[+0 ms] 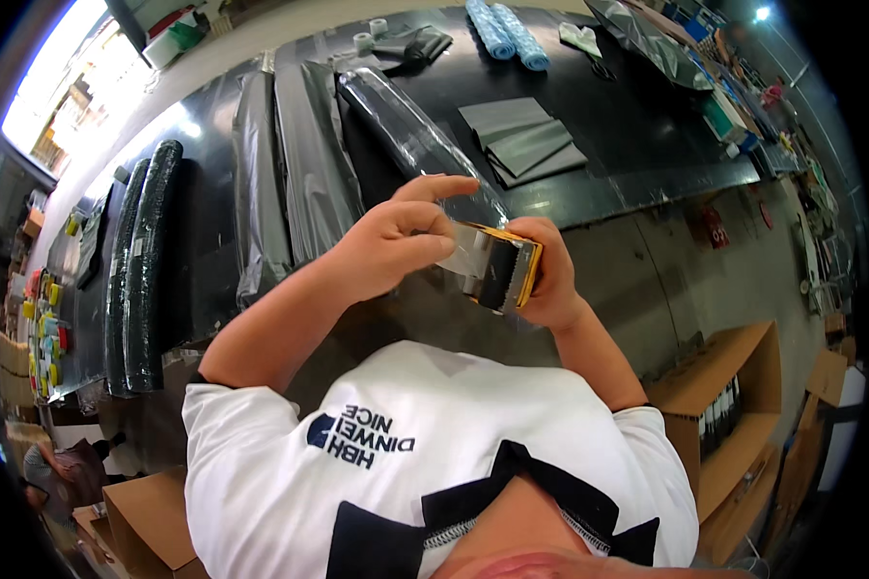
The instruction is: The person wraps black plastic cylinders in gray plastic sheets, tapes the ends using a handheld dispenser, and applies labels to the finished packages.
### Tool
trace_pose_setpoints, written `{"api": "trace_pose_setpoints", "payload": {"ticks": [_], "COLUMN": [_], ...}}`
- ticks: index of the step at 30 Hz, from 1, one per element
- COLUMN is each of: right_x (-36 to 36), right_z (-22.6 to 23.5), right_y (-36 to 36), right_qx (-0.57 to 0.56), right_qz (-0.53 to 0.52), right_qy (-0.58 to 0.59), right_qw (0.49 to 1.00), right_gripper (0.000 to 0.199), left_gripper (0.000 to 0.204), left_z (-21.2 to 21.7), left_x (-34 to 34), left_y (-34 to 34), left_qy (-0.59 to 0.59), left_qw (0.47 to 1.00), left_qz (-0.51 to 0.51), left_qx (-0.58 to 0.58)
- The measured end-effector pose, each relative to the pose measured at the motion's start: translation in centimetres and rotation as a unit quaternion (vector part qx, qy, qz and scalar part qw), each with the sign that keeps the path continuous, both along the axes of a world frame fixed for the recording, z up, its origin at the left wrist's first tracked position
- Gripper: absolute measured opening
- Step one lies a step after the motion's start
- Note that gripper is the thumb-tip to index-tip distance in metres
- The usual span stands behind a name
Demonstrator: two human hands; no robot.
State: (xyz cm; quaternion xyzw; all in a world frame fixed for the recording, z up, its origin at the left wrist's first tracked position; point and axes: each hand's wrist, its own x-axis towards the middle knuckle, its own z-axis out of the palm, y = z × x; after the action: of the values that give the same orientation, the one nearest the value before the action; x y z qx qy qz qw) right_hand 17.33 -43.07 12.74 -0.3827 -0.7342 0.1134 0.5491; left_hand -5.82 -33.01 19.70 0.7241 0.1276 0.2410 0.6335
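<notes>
My right hand [552, 275] is wrapped round a yellow-and-black tape dispenser [500, 275], its toothed edge turned toward my body. A clear strip of tape [462, 253] runs from the dispenser to my left hand [401, 236]. The thumb and fingers of that hand are pinched on the strip, while its index finger points out to the right. Both hands are raised in front of my chest at the table's near edge. Just beyond them, a long roll wrapped in clear film [410, 125] lies slanted on the table, its near end partly hidden behind my hands.
On the black table [637, 125] lie folded grey sheets [526, 145], long grey plastic lengths [309, 154], dark wrapped rolls [150, 261] and light-blue rolls [507, 34]. Scissors [602, 68] rest farther back. An open cardboard box [734, 386] stands at my right; another box [150, 516] is at lower left.
</notes>
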Motion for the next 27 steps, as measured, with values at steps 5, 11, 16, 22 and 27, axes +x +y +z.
{"api": "trace_pose_setpoints", "payload": {"ticks": [5,11,16,22,27], "right_x": [1.0,0.7,-0.2,1.2,1.2], "right_z": [0.7,1.2,3.0,3.9,3.8], "right_y": [3.9,9.6,12.7,14.7,17.6], "right_qx": [0.0,0.0,-0.008,-0.054,-0.113], "right_qz": [-0.05,-0.074,-0.079,-0.097,-0.165], "right_qy": [-0.063,-0.129,-0.181,-0.333,-0.389], "right_qw": [0.997,0.989,0.98,0.936,0.899], "right_gripper": [0.067,0.068,0.078,0.073,0.063], "left_gripper": [0.011,0.017,0.013,0.014,0.015], "left_z": [1.9,-1.4,-3.2,-3.2,-0.7], "left_x": [0.7,0.3,0.0,-2.3,-1.4], "left_y": [1.5,7.1,11.8,19.9,22.4], "left_qy": [0.16,0.112,0.147,0.244,0.244], "left_qw": [0.976,0.973,0.952,0.849,0.795], "left_qz": [0.145,0.201,0.262,0.37,0.36], "left_qx": [0.025,-0.014,0.054,0.288,0.423]}}
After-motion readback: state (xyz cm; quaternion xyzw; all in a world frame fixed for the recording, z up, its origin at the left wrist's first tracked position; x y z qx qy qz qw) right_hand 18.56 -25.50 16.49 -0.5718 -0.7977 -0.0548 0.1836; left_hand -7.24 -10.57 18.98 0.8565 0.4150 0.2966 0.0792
